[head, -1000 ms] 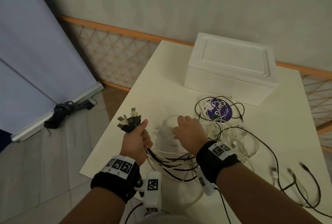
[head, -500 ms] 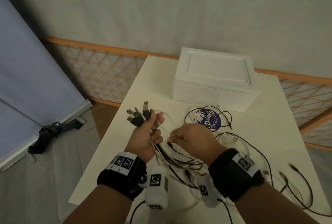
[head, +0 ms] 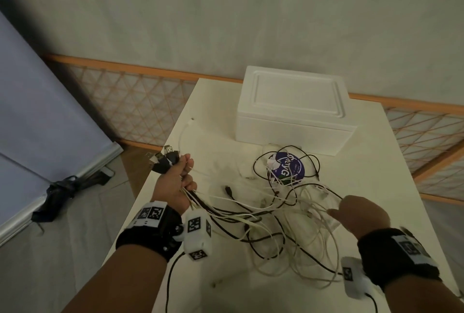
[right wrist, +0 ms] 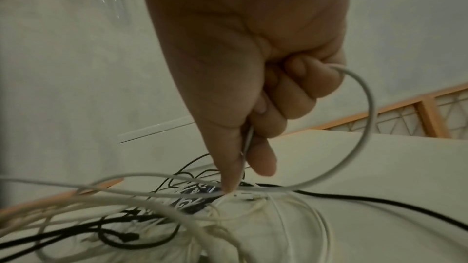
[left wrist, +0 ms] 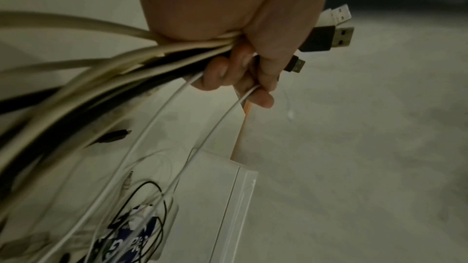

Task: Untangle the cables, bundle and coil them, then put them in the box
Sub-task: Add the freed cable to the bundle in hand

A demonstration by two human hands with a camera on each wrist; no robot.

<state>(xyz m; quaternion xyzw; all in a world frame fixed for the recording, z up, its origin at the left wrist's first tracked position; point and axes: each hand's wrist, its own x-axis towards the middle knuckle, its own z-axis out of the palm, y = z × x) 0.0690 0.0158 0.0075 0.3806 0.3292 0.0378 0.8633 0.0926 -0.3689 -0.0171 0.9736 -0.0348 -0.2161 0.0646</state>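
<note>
My left hand [head: 177, 182] [left wrist: 243, 47] grips a bunch of black and white cables just below their USB plugs [head: 164, 159] [left wrist: 326, 35], which stick out above the fist at the table's left edge. The cables trail right into a tangle [head: 283, 219] on the table. My right hand [head: 356, 214] [right wrist: 258, 111] is over the tangle's right side, fingers curled, pinching a thin white cable [right wrist: 364, 127] that loops off its fingers. The white foam box [head: 293, 109] stands at the back with its lid on.
A round purple-labelled lid [head: 288, 168] lies under thin black wire loops in front of the box. One white cable [head: 184, 131] runs toward the table's far left corner. The table [head: 389, 162] drops to floor on the left; a lattice fence [head: 130, 104] stands behind.
My right hand has left the plug end by the left hand and swung right, drawing a white cable out over the tangle. The left hand keeps its grip on the plugs.
</note>
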